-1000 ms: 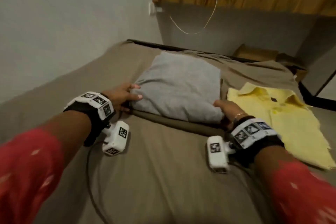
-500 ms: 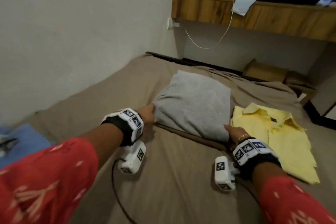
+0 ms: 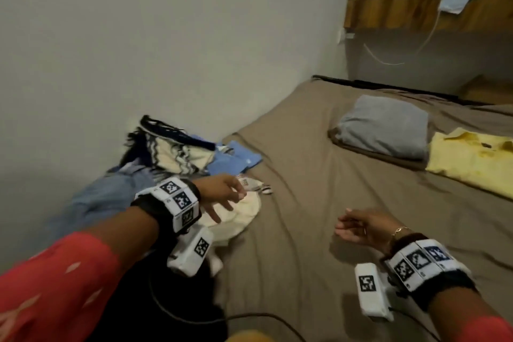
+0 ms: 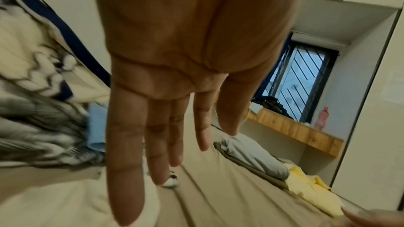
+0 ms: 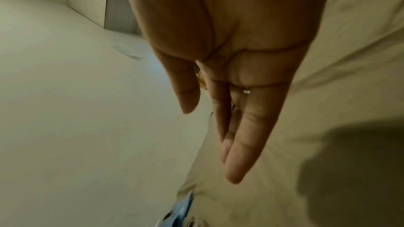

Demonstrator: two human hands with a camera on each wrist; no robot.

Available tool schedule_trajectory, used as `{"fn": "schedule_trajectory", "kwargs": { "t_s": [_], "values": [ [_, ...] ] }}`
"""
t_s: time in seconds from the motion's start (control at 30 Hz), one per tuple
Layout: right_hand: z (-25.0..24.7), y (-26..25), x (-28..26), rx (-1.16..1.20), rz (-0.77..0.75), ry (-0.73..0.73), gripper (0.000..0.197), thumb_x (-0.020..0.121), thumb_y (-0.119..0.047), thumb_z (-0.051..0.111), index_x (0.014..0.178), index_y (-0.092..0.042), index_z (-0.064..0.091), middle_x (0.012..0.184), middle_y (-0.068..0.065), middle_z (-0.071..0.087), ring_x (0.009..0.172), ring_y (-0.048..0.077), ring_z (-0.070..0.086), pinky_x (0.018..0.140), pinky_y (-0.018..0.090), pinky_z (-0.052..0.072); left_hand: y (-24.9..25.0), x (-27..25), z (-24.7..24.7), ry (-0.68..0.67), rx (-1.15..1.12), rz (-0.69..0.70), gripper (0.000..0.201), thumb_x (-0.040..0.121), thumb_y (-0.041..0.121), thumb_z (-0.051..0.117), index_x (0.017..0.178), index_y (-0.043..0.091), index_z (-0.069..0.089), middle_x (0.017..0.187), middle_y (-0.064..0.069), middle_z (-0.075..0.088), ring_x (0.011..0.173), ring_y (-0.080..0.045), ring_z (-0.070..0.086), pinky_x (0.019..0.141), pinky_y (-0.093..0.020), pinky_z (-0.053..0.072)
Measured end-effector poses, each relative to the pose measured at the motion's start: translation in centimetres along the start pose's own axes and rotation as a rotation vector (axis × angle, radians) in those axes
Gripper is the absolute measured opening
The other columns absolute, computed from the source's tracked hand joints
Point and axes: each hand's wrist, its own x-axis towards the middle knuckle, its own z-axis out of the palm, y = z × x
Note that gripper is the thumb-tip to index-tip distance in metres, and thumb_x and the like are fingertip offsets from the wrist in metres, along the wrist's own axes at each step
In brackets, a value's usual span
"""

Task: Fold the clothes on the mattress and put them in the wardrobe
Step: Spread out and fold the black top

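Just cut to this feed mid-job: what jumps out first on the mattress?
The heap of unfolded clothes against the wall on the left grabs the eye, with the open left hand hovering over a cream garment at its edge. Far right, a folded grey garment lies beside a yellow shirt. The right hand holds nothing.

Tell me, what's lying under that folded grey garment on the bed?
The folded grey garment lies on a folded brown layer, whose edge shows along its near side, on the mattress. Anything further beneath is covered.
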Motion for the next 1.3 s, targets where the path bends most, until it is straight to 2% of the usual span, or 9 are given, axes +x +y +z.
{"fn": "schedule_trajectory", "kwargs": {
  "t_s": [0.3, 0.37, 0.53, 0.63, 0.77, 0.87, 1.03, 1.2, 1.3],
  "values": [
    [15.8, -0.9, -7.2, -0.556, -0.206, -0.387, 0.011, 0.094, -0.004, 0.048, 0.086, -0.008, 0.054, 0.073, 0.008, 0.055, 0.05, 0.009, 0.056, 0.049, 0.018, 0.047, -11.2, -11.3, -7.4, 0.23, 0.145, -0.009, 0.018, 0.093, 0.012, 0.054, 0.11, 0.014, 0.058, 0.098, -0.004, 0.055, 0.089, -0.016, 0.051, 0.067, -0.037, 0.05],
    [19.4, -0.1, -8.2, -0.869, -0.326, -0.499, 0.01, 0.091, -0.004, 0.055, 0.1, -0.007, 0.059, 0.085, 0.01, 0.059, 0.067, 0.014, 0.059, 0.059, 0.02, 0.049, -13.5, -12.3, -7.6, 0.211, 0.168, -0.032, 0.021, 0.091, 0.008, 0.055, 0.11, 0.016, 0.056, 0.1, -0.003, 0.055, 0.083, -0.016, 0.05, 0.059, -0.03, 0.046],
    [27.8, 5.1, -12.0, -1.642, -0.55, -0.774, 0.074, 0.077, -0.04, 0.072, 0.137, -0.012, 0.039, 0.135, 0.012, 0.046, 0.123, 0.028, 0.045, 0.1, 0.032, 0.037, -17.4, -13.3, -6.7, 0.15, 0.256, -0.063, 0.032, 0.09, 0.007, 0.056, 0.121, 0.014, 0.055, 0.11, -0.004, 0.051, 0.103, -0.018, 0.051, 0.061, -0.029, 0.048],
    [29.9, 8.5, -13.5, -1.908, -0.662, -0.69, 0.054, 0.084, -0.032, 0.064, 0.13, -0.01, 0.047, 0.128, 0.017, 0.053, 0.118, 0.034, 0.051, 0.095, 0.037, 0.042, -18.2, -13.9, -6.0, 0.144, 0.28, -0.04, 0.029, 0.091, 0.012, 0.056, 0.12, 0.015, 0.056, 0.111, -0.005, 0.051, 0.104, -0.015, 0.049, 0.062, -0.025, 0.047],
    [29.5, 3.3, -13.4, -1.287, -0.838, -0.509, 0.019, 0.085, -0.011, 0.05, 0.098, -0.008, 0.063, 0.099, 0.013, 0.061, 0.096, 0.024, 0.056, 0.075, 0.023, 0.037, -17.4, -15.8, -5.7, 0.104, 0.147, 0.028, 0.027, 0.09, 0.036, 0.056, 0.115, 0.025, 0.053, 0.11, 0.003, 0.056, 0.103, -0.011, 0.051, 0.073, -0.027, 0.046],
    [27.7, -4.5, -15.8, -0.741, -0.869, -0.356, 0.033, 0.082, 0.011, 0.045, 0.069, -0.018, 0.051, 0.066, 0.002, 0.049, 0.062, 0.008, 0.052, 0.056, 0.016, 0.04, -16.0, -17.7, -5.8, -0.026, 0.0, 0.14, 0.079, 0.048, 0.074, 0.071, 0.112, 0.03, 0.053, 0.103, 0.019, 0.063, 0.095, -0.001, 0.056, 0.079, -0.03, 0.045],
    [23.8, -15.2, -22.7, -0.4, -0.956, -0.267, 0.038, 0.083, 0.013, 0.033, 0.067, -0.018, 0.047, 0.039, -0.007, 0.045, 0.034, 0.006, 0.042, 0.039, 0.014, 0.038, -11.5, -19.4, -6.0, 0.032, 0.01, 0.299, 0.102, 0.014, 0.071, 0.08, 0.104, 0.029, 0.056, 0.092, 0.021, 0.064, 0.089, -0.003, 0.057, 0.069, -0.021, 0.044],
    [18.4, -21.8, -28.3, -0.209, -1.062, -0.193, 0.042, 0.085, 0.015, 0.027, 0.066, -0.018, 0.044, 0.043, -0.006, 0.048, 0.038, 0.008, 0.048, 0.04, 0.021, 0.047, -7.8, -18.7, -4.3, 0.044, -0.018, 0.409, 0.101, 0.039, 0.06, 0.085, 0.125, 0.023, 0.046, 0.119, 0.007, 0.058, 0.11, -0.016, 0.057, 0.067, -0.026, 0.052],
    [14.7, -24.3, -30.9, -0.152, -1.099, -0.109, 0.042, 0.086, 0.016, 0.022, 0.069, -0.017, 0.042, 0.063, 0.001, 0.046, 0.043, 0.009, 0.052, 0.039, 0.021, 0.048, -6.4, -16.7, -2.3, 0.173, 0.129, 0.398, 0.03, 0.078, 0.017, 0.071, 0.101, 0.015, 0.051, 0.092, -0.007, 0.059, 0.072, -0.015, 0.06, 0.055, -0.026, 0.048]
  ]
}}
